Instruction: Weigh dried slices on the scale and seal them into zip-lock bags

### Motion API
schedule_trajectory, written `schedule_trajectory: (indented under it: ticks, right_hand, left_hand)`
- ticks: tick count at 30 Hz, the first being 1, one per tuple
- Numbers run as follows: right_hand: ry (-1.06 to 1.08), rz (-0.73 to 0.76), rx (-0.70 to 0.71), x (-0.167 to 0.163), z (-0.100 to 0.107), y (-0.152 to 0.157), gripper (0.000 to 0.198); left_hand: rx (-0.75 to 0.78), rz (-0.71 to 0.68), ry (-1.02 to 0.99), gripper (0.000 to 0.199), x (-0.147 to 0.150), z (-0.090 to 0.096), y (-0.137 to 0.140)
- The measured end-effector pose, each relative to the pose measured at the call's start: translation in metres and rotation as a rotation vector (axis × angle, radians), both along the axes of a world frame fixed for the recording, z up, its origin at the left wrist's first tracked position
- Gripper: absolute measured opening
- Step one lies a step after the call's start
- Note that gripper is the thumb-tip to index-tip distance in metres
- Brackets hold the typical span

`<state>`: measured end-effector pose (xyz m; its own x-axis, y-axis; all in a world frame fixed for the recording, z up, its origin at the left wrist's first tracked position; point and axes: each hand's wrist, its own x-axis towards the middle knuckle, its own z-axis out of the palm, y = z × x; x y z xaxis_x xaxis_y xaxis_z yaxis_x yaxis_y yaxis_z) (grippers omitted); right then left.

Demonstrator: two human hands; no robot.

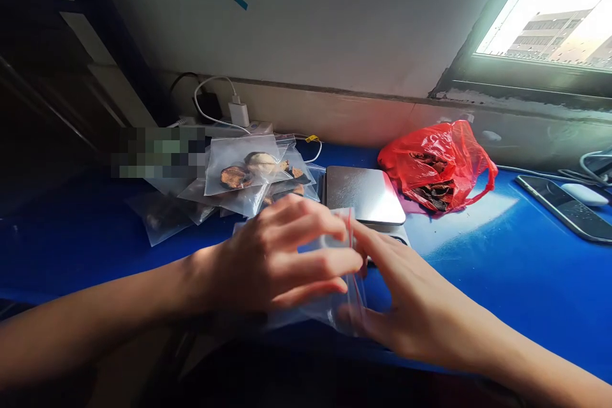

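Observation:
A clear zip-lock bag (327,311) with a red seal line is between my hands, at the front edge of the blue table. My left hand (282,255) curls over the bag from the left, its fingers bent around the plastic near the seal. On the other side, my right hand (414,296) pinches the bag's sealing edge between thumb and fingers. What the bag contains, if anything, is hidden by my hands. Just beyond them sits a small silver digital scale (363,194), its platform bare.
Left of the scale lies a pile of zip-lock bags (222,153) holding dried brown and pale slices. A red plastic bag (452,150) with dark dried pieces stands right of the scale. A phone (568,207) lies far right. A white charger (238,111) stands by the wall.

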<state>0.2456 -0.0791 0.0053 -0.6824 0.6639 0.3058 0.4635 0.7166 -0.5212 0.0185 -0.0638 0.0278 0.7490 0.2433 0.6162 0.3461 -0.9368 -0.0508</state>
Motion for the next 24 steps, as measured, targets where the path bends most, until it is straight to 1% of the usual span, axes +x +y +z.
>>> schedule_trajectory:
  ticks: [2,4,5,6,7,9,12,14,16,18,20,22,24]
  right_hand:
    - [0.076,-0.041,-0.025,0.0,0.001,-0.001,0.083]
    - [0.129,-0.038,-0.058,0.001,0.002,-0.003,0.081]
    - [0.146,-0.029,-0.07,0.002,0.001,-0.003,0.081]
    - [0.155,-0.021,-0.08,0.002,0.0,-0.004,0.081]
    - [0.16,-0.014,-0.091,0.003,-0.001,-0.004,0.08]
    - [0.162,-0.002,-0.127,0.005,-0.004,-0.003,0.079]
    - [0.166,0.012,-0.222,0.007,-0.007,0.0,0.08]
    - [0.183,0.014,-0.288,0.009,-0.005,0.002,0.081]
    - [0.235,0.018,-0.362,0.01,-0.001,0.003,0.081]
    - [0.321,0.025,-0.43,0.012,0.003,0.005,0.07]
    - [0.418,-0.011,-0.471,0.012,0.008,0.008,0.047]
    - [0.494,-0.097,-0.464,0.013,0.011,0.012,0.029]
    - [0.538,-0.189,-0.442,0.015,0.013,0.015,0.024]
  left_hand:
    - [-0.089,0.075,-0.023,0.05,-0.002,-0.001,-0.001]
    - [-0.179,0.097,0.007,0.084,-0.002,-0.003,-0.003]
    - [-0.213,0.094,0.032,0.095,-0.002,-0.004,-0.004]
    - [-0.237,0.094,0.058,0.1,-0.001,-0.005,-0.006]
    - [-0.253,0.098,0.083,0.101,-0.001,-0.006,-0.006]
    - [-0.261,0.121,0.127,0.094,0.0,-0.009,-0.007]
    - [-0.263,0.155,0.172,0.087,-0.001,-0.01,-0.005]
    - [-0.275,0.165,0.178,0.086,-0.002,-0.01,-0.003]
    - [-0.277,0.171,0.17,0.081,-0.003,-0.01,-0.001]
    - [-0.263,0.161,0.149,0.075,-0.005,-0.009,0.0]
    - [-0.263,0.154,0.096,0.074,-0.008,-0.008,0.001]
    - [-0.297,0.16,0.014,0.077,-0.012,-0.007,0.004]
    - [-0.349,0.198,-0.094,0.079,-0.016,-0.005,0.007]
